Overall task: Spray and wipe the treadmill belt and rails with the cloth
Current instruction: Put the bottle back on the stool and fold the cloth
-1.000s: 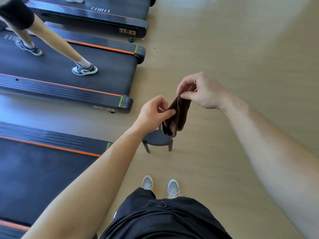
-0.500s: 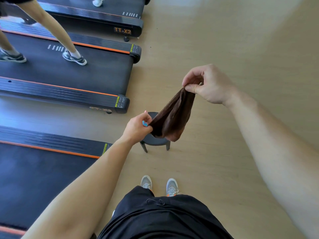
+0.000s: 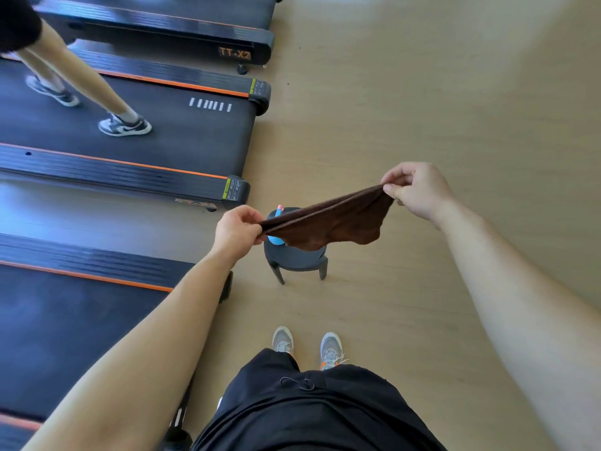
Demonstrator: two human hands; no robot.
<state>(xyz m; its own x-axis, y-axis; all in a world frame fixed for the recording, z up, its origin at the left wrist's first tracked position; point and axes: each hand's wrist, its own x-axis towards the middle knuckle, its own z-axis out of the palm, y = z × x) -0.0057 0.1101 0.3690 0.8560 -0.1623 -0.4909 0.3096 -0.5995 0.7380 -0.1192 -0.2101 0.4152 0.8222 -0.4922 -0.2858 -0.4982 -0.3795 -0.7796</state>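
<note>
Above the stool (image 3: 292,260), just off the rear corner of the near treadmill (image 3: 81,320), left hand (image 3: 239,231) and right hand (image 3: 416,190) each pinch an end of the cloth (image 3: 328,222), stretched between them; bottle (image 3: 274,239) sits on stool, so I'd judge spraying, belt (image 3: 48,353) and rails (image 3: 91,262) all remain.

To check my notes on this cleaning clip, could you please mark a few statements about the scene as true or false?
1. The left hand and right hand each pinch an end of the brown cloth. True.
2. The cloth lies flat on a treadmill belt. False: it hangs stretched in the air above the stool.
3. A blue object with a pink tip sits on the stool, partly hidden by the cloth. True.
4. All the treadmills are unoccupied. False: another person is stepping on the middle treadmill.
</note>
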